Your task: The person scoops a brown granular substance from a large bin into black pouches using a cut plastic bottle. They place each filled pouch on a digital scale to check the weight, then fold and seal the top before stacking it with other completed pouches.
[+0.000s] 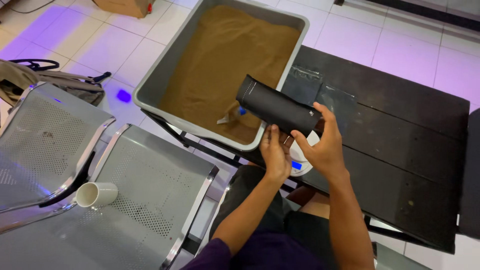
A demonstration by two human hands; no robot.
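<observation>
Both hands grip black pouch (278,107), left hand (275,152) and right hand (322,145) closed round it, over grey tub (165,75) edge (brown powder (225,55) inside). Tilted pouch could spill onto bench (400,130).

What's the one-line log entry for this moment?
left hand: holds black pouch from below | right hand: grips pouch end | pouch: tilted over grey tub of brown powder | scale: under hands

white floor tiles (395,45) are catching purple light; perforated metal seats (150,200) are standing beside a dark wooden surface (410,150).
</observation>
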